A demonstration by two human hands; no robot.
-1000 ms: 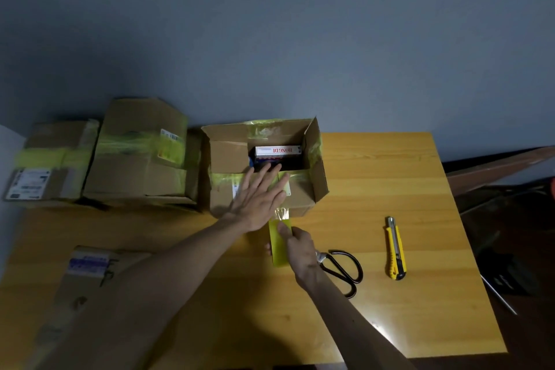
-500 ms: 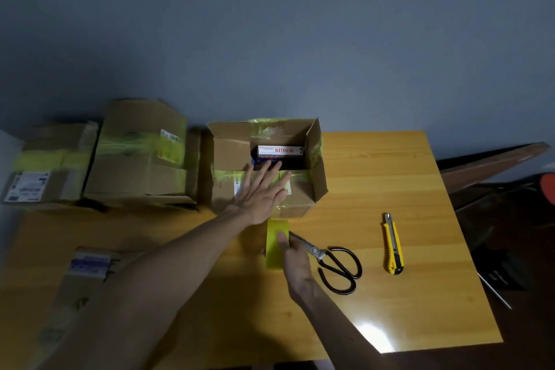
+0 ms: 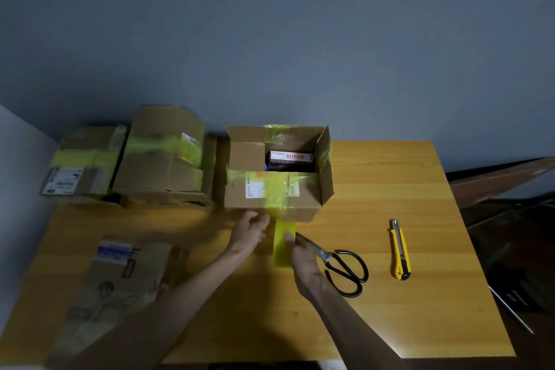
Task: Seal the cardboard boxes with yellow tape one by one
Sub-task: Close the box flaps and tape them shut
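Right grip (image 3: 304,261) pinches yellow tape (image 3: 281,249) just below box (image 3: 238,200).

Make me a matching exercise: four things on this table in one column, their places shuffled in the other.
Things:
1 open box
2 scissors
3 utility knife
4 flattened cardboard

Places:
A nearest the right edge of the table
B near left part of the table
C beside the right hand that pinches the yellow tape
D at the back, flaps up

Pairs: 1-D, 2-C, 3-A, 4-B
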